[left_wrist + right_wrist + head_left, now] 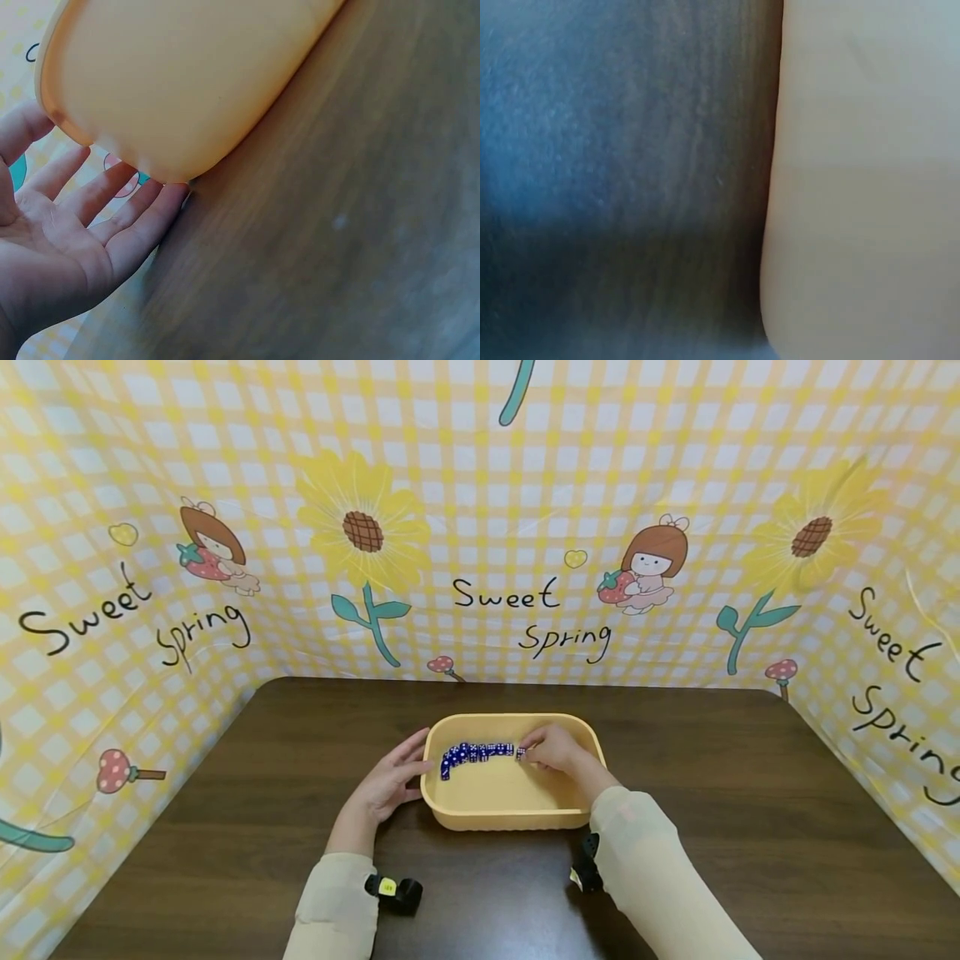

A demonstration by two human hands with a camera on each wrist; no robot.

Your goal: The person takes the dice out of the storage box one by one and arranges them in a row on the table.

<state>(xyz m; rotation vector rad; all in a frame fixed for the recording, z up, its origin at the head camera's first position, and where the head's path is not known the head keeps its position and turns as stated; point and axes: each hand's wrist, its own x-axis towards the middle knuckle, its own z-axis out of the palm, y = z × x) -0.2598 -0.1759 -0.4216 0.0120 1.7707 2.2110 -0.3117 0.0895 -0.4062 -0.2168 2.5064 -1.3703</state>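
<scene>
A yellow plastic basin [487,821] sits on the table. Inside, several blue dice [480,752] with white dots form a curved row along its back and left side. At the right end of that row, my right hand [558,753] reaches in and pinches a blue die [521,753] between its fingertips. My left hand [386,785] is at the basin's left end, its fingers spread and fairly straight. In the left wrist view, the fingertips of the left hand [82,232] touch the basin's outer wall [187,90]. The right wrist view shows only the basin's wall [870,180], with the right hand hidden.
The basin stands on a dark brown wooden table [225,827]. A yellow checked cloth [480,510] with flowers and lettering rises behind the table and along both sides. Black wrist cameras sit on the left cuff [401,895] and the right cuff [588,864].
</scene>
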